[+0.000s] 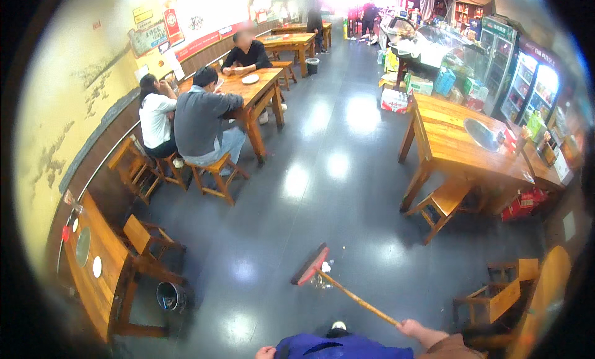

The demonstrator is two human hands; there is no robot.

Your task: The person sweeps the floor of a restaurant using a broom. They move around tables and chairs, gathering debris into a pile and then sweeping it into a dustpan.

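My right hand [411, 328] grips the upper end of the wooden handle of a push broom [312, 265]. The handle slants up and left from it to a wide red head with dark bristles, which rests on the dark tiled floor. Just right of the head lie a crumpled white scrap [326, 267] and small bits of litter [320, 282]. My left hand [265, 352] is at the bottom edge, beside the blue garment on my body; it is partly cut off, and its fingers cannot be made out. One shoe [339, 326] shows in front of me.
Three people sit at a wooden table [264, 87] at upper left, on wooden stools [214, 167]. A black bin [170, 296] stands by the lower-left table [104, 308]. Another table [446, 140] with a stool [444, 201] is at right; stools [504, 301] stand lower right. More people are far back.
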